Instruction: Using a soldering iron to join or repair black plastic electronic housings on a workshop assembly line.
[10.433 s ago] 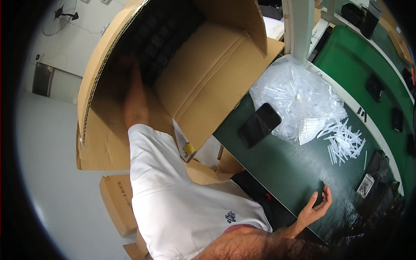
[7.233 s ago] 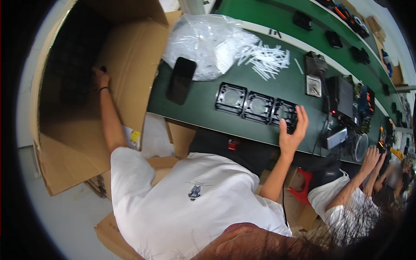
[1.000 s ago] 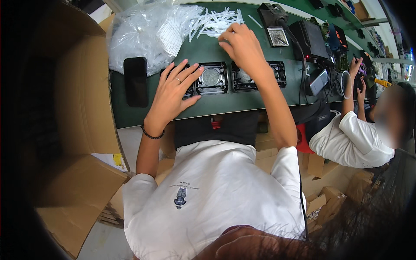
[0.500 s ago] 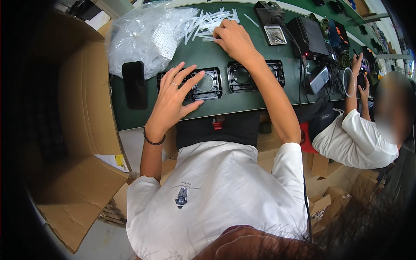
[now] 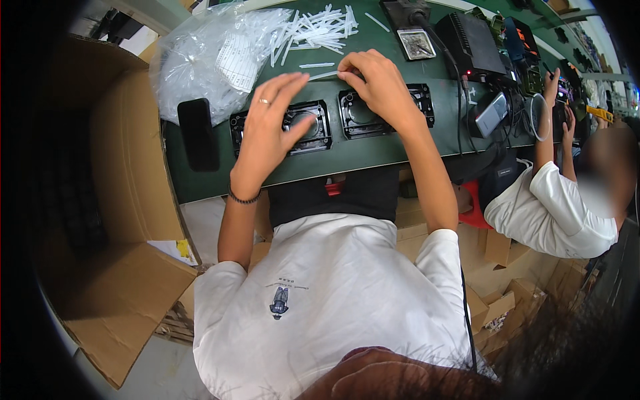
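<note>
My right hand (image 5: 377, 87) pinches one end of a thin whitish translucent strip (image 5: 325, 76) above the green table. The strip's other end points at the fingertips of my left hand (image 5: 270, 127); whether they touch it I cannot tell. My left fingers are stretched out with the thumb apart, over a black plastic frame with a round opening (image 5: 324, 127). A second black frame (image 5: 352, 115) lies to the right, partly under my right hand and wrist. One loose strip (image 5: 317, 65) lies just beyond the held one, and a pile of strips (image 5: 323, 30) is farther back.
A clear plastic bag (image 5: 193, 60) and a black phone (image 5: 198, 137) lie at left, beside a large open cardboard box (image 5: 130, 153). Back right stand a black box-shaped device (image 5: 473, 50) with cables and a metal tray (image 5: 417, 45). A co-worker (image 5: 553, 207) sits at right.
My right hand has drawn back from the pile toward me with a strip in its fingers. My left hand has lifted and turned toward that strip.
</note>
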A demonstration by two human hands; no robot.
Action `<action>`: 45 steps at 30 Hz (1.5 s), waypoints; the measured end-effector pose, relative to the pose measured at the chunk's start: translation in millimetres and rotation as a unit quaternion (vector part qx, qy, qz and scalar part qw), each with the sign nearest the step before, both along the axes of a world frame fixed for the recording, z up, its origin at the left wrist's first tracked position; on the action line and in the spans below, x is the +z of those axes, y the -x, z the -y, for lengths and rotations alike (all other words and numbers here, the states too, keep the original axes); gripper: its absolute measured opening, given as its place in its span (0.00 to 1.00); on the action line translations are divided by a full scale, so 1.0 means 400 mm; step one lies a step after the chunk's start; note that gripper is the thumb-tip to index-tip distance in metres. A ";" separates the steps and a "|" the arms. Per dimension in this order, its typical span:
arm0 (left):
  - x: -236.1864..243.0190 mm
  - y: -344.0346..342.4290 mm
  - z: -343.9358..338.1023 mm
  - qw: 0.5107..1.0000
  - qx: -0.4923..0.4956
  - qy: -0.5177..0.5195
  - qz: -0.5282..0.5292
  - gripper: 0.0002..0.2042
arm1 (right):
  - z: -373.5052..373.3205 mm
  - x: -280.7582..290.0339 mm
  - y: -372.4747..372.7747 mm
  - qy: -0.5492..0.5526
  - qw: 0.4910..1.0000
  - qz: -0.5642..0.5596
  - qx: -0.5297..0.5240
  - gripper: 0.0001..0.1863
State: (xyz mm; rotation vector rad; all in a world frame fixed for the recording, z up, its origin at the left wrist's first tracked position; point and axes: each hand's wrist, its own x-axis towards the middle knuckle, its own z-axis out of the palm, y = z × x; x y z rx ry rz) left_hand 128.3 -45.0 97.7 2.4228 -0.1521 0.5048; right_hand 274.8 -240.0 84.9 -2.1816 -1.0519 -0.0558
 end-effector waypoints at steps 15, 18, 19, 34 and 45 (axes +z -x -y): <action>0.023 -0.055 0.086 0.996 -0.085 0.029 -0.012 0.07 | 0.145 0.053 0.128 -0.056 0.994 0.094 0.030 0.14; 0.012 -0.051 0.107 0.989 -0.137 -0.005 -0.047 0.19 | 0.197 0.057 0.144 -0.027 0.995 0.082 0.041 0.19; 0.005 -0.052 0.113 0.991 -0.122 -0.030 -0.034 0.28 | 0.218 0.060 0.146 0.004 0.994 0.106 0.038 0.20; -0.048 -0.061 0.110 0.981 -0.148 -0.077 -0.101 0.44 | 0.236 -0.012 0.170 0.161 0.968 0.138 0.130 0.24; -0.051 -0.061 0.109 0.981 -0.152 -0.067 -0.104 0.44 | 0.236 -0.008 0.168 0.180 0.967 0.132 0.126 0.25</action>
